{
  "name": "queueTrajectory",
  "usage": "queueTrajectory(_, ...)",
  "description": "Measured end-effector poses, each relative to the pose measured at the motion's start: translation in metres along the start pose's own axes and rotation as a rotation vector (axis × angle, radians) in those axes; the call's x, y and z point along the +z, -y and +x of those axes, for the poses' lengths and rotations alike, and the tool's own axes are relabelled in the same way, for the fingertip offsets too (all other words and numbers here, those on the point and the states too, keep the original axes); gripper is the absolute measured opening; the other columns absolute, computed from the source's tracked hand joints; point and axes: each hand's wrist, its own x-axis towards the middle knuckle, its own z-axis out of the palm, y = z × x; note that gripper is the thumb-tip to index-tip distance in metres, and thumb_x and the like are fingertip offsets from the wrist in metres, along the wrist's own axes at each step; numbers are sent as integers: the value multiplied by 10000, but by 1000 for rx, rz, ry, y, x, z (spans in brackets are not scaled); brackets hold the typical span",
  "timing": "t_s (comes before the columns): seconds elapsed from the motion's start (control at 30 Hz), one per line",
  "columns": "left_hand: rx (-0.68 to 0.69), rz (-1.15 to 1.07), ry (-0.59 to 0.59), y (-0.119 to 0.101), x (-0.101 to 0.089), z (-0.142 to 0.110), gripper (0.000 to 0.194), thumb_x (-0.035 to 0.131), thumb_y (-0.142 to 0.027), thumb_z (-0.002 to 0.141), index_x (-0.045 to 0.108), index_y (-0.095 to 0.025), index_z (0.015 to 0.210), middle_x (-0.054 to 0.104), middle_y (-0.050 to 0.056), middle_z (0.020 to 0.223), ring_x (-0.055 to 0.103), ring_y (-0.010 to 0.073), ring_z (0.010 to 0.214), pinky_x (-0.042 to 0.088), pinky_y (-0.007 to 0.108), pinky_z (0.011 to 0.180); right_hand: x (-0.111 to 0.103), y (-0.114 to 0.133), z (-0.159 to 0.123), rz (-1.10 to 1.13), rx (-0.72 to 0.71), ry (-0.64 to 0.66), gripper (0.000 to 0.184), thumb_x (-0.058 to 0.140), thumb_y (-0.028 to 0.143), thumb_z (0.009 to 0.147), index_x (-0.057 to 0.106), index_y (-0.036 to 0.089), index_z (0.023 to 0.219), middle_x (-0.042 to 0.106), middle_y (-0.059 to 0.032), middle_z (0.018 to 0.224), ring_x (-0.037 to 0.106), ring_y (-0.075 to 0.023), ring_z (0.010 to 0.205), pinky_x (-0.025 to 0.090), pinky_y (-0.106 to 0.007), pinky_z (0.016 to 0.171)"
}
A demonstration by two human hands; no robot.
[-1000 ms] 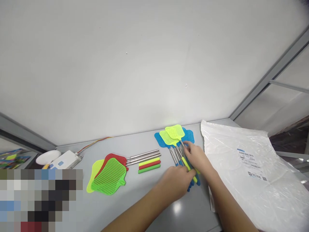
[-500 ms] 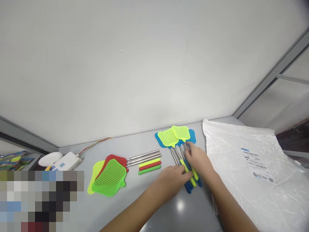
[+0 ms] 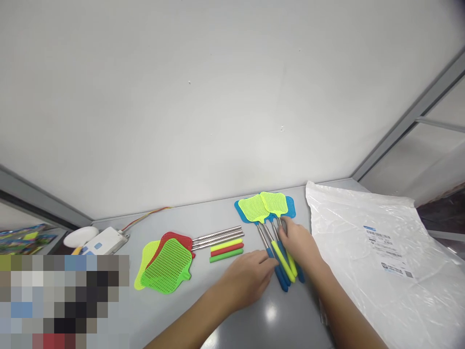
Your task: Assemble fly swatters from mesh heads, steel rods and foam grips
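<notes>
While both hands work at a fan of blue and yellow fly swatters near the far edge of the counter, right of centre, the left hand touches a blue handle and the right hand meets the metal shafts; I cannot tell whether either grip is clenched. These swatters look whole, loosely bunched. Leftward, three mesh heads, three steel rods and three handle sleeves appear unjoined. A white plastic bag covers the counter's right edge.
</notes>
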Motion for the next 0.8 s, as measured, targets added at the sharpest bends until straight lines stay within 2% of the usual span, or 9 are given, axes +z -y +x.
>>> queueTrajectory(0.17,-118,-3,-5,18,-17,-38,282,330,-219,981,591,-205,1087,603,60,897,566,197,802,430,304,690,0,0,-1,0,-3,-5,401,313,328,972,498,160,1285,709,-128,860,665,-280,791,348,-314,628)
queueTrajectory(0.37,-320,9,-146,44,-36,-86,274,346,-233,994,572,-227,1149,612,52,971,572,204,897,440,325,771,0,-2,-4,-10,13,-8,429,305,389,971,493,169,1288,710,-118,861,666,-286,787,350,-308,599)
queueTrajectory(0.53,-485,23,-266,45,-43,-128,237,373,-247,995,580,-230,1109,587,46,948,551,207,899,444,335,782,-5,5,-8,-54,-2,-72,435,300,443,966,523,203,1252,716,-83,835,664,-289,750,362,-316,571)
queueTrajectory(0.67,-549,101,-358,34,-32,-158,231,409,-207,975,591,-202,1117,558,83,1019,511,230,945,431,379,827,-15,31,-15,-97,-154,-70,403,323,419,960,560,222,1221,717,-60,806,656,-266,679,358,-316,543)
queueTrajectory(0.8,-660,212,-423,24,-14,-177,259,455,-187,950,601,-215,1162,527,111,1143,467,270,1024,413,422,846,-20,74,-14,-80,-428,51,368,343,406,961,599,255,1178,730,-38,847,671,-246,742,383,-307,571)
